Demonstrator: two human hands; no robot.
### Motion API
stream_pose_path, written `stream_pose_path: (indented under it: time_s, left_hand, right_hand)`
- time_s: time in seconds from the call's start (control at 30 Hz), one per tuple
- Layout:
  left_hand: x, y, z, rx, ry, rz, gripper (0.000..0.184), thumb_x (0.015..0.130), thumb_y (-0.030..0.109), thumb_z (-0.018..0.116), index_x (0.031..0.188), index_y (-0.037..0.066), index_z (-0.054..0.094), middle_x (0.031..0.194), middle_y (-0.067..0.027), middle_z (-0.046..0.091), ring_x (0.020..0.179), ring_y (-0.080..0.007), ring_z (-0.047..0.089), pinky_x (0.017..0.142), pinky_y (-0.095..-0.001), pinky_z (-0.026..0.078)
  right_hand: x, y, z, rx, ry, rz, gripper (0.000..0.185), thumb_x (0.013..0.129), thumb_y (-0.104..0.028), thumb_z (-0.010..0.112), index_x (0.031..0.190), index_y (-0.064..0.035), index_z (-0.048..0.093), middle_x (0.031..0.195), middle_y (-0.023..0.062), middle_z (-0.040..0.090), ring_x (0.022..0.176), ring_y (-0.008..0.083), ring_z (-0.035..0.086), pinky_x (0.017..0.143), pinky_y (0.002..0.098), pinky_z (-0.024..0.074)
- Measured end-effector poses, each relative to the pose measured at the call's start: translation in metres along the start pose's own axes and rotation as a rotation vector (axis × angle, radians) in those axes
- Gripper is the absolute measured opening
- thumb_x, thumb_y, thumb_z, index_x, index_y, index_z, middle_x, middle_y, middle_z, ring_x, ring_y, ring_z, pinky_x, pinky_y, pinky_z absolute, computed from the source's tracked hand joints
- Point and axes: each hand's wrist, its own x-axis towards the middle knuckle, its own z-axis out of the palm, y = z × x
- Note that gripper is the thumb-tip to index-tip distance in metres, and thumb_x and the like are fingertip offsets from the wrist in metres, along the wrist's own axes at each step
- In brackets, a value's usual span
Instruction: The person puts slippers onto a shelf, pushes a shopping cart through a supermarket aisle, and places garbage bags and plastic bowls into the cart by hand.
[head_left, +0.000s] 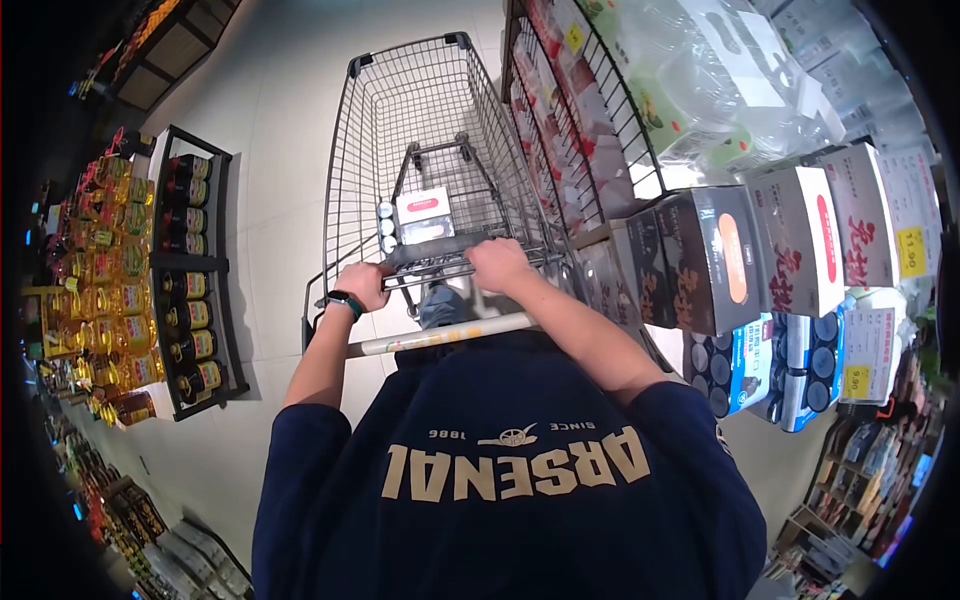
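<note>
A wire shopping cart (pixel 345 130) stands in front of me. My left hand (pixel 363 286), with a dark watch at its wrist, is closed on the left end of a dark bar (pixel 440 250) at the near end of the basket. On the right end of the same bar, my right hand (pixel 500 266) is closed as well. The cart's cream push handle (pixel 445 335) runs across nearer my body, under my forearms. Inside the basket lie a white box (pixel 423 207) with a red oval label and several small white-topped containers (pixel 387 226) beside it.
To the left, a dark rack (pixel 160 262) holds dark bottles (pixel 187 315) and yellow oil bottles (pixel 105 265). Close on the right are stacked cartons (pixel 705 255), wrapped packs (pixel 725 365) and a wire display (pixel 585 130). Pale floor tiles (pixel 285 110) run along the cart's left side.
</note>
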Motion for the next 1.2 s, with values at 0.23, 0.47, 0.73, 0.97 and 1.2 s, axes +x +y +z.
stream_pose_path:
  time_s: [0.23,0.47,0.73,0.97,1.2]
  left_hand:
    - [0.041,-0.044,-0.032,-0.013,0.041,0.076,0.039,0.070,0.021,0.059,0.106,0.014,0.072,0.078,-0.0195,0.069,0.076,-0.0365,0.067,0.073,-0.0457,0.054]
    - [0.085,-0.087,-0.066,-0.041,0.031,0.086,0.041,0.070,0.019,0.057,0.108,0.012,0.072,0.085,-0.0189,0.070,0.083,-0.0350,0.067,0.078,-0.0446,0.054]
    - [0.130,-0.131,-0.093,-0.050,-0.002,0.094,0.044,0.070,0.022,0.060,0.112,0.010,0.071,0.090,-0.0203,0.071,0.089,-0.0345,0.068,0.084,-0.0435,0.054]
    - [0.156,-0.150,-0.106,-0.001,-0.020,0.100,0.043,0.069,0.024,0.061,0.110,0.016,0.071,0.088,-0.0196,0.071,0.087,-0.0346,0.068,0.082,-0.0440,0.055]
    - [0.178,-0.162,-0.114,0.035,-0.061,0.120,0.040,0.073,0.032,0.061,0.110,0.018,0.070,0.089,-0.0179,0.071,0.086,-0.0349,0.069,0.079,-0.0455,0.055]
  right_hand:
    - [0.057,-0.003,-0.021,-0.030,-0.008,0.054,0.029,0.077,-0.014,0.058,0.103,-0.0106,0.071,0.094,0.0131,0.072,0.092,0.0307,0.069,0.082,0.0432,0.0536]
    - [0.117,0.002,-0.034,-0.015,0.024,0.093,0.037,0.074,-0.015,0.059,0.110,-0.0147,0.069,0.099,0.0133,0.071,0.095,0.0308,0.067,0.084,0.0447,0.0527]
    - [0.176,0.008,-0.049,0.011,0.041,0.181,0.040,0.071,-0.022,0.064,0.111,-0.0186,0.070,0.100,0.0095,0.071,0.097,0.0293,0.067,0.084,0.0427,0.0529]
    - [0.196,0.009,-0.064,0.020,0.127,0.141,0.035,0.071,-0.023,0.064,0.104,-0.0178,0.072,0.093,0.0093,0.072,0.091,0.0285,0.068,0.081,0.0418,0.0537]
    - [0.218,0.026,-0.056,0.070,0.222,0.112,0.035,0.063,-0.027,0.069,0.096,-0.0161,0.073,0.084,0.0121,0.071,0.081,0.0310,0.069,0.072,0.0436,0.0552]
